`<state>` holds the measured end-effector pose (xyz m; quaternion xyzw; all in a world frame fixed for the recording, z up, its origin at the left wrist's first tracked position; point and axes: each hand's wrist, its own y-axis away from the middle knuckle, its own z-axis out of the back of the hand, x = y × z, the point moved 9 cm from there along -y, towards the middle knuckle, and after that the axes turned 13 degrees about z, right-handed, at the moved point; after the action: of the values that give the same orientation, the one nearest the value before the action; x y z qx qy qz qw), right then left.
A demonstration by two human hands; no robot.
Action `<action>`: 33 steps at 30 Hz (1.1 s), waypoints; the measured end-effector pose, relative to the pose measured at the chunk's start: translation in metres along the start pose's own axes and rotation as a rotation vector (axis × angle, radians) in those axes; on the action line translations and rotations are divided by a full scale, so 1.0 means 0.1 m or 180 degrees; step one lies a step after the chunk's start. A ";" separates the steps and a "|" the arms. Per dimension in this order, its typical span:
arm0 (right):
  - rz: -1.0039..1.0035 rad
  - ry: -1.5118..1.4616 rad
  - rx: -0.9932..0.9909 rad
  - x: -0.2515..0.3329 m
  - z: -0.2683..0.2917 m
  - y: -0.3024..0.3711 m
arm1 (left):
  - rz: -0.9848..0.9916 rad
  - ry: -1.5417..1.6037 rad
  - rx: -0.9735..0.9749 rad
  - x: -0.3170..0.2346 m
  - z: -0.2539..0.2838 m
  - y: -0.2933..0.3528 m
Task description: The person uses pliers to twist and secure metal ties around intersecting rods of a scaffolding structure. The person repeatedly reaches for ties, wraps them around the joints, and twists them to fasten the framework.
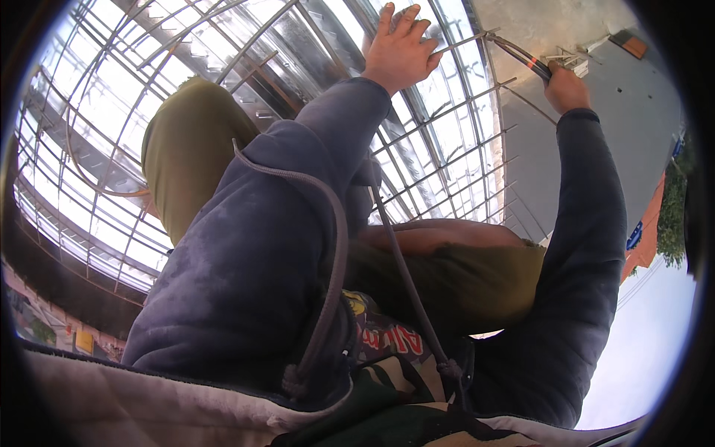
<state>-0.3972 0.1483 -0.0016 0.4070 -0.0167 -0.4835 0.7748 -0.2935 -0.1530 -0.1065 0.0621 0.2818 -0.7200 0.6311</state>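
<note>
My right hand (566, 89), at the upper right, is closed round the handles of a pair of pincers (521, 57) with dark and orange grips. The jaws are at the end of a thin steel bar (463, 42), at the edge of the mesh; whether they bite on wire there is too small to tell. At the top centre my left hand (402, 51) has its fingers stretched out and apart, over the steel bar mesh (439, 112). That bar runs from beside this hand toward the pincers. Contact under the palm is hidden.
Shiny ribbed metal sheeting (298, 52) lies beneath the mesh. Bar ends stick out along its right edge, beside a grey concrete surface (603, 112). A bent bar (82, 167) curves at the left. My bent knees (197, 141) are over the mesh. A reddish-brown block (629, 43) lies far right.
</note>
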 end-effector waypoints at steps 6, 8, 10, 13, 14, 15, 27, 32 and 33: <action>0.0262 0.0415 -0.0156 0.26 0.31 0.06 | 0.0048 0.0078 0.0048 0.02 0.00 0.00; 0.0275 0.0603 -0.0127 0.53 0.53 0.14 | 0.0068 0.0026 0.0058 0.05 0.00 0.00; 0.0389 0.0749 -0.0180 0.46 0.44 0.19 | 0.0035 0.0048 0.0017 0.02 0.02 -0.01; 0.0390 0.0781 -0.0377 0.32 0.26 0.11 | 0.0021 0.0094 0.0027 0.00 0.01 0.00; 0.0346 0.0759 -0.0460 0.27 0.21 0.08 | 0.0009 0.0120 0.0039 -0.02 0.01 0.01; 0.0312 0.0779 -0.0562 0.27 0.20 0.05 | 0.0014 0.0104 0.0040 -0.01 0.01 0.02; -0.0410 -0.0081 0.0171 0.25 0.21 -0.01 | 0.0090 0.0138 0.0469 0.03 -0.13 0.02; -0.0556 -0.0548 0.0329 0.27 0.04 0.16 | 0.0006 0.0472 0.0457 0.03 -0.03 -0.03; -0.0570 -0.0775 0.0488 0.34 -0.08 0.17 | -0.0133 0.0671 0.0436 0.10 0.06 -0.06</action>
<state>-0.3629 0.1307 -0.0087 0.4032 -0.1110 -0.5937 0.6876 -0.2991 -0.1644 -0.1038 0.1745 0.2979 -0.7400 0.5772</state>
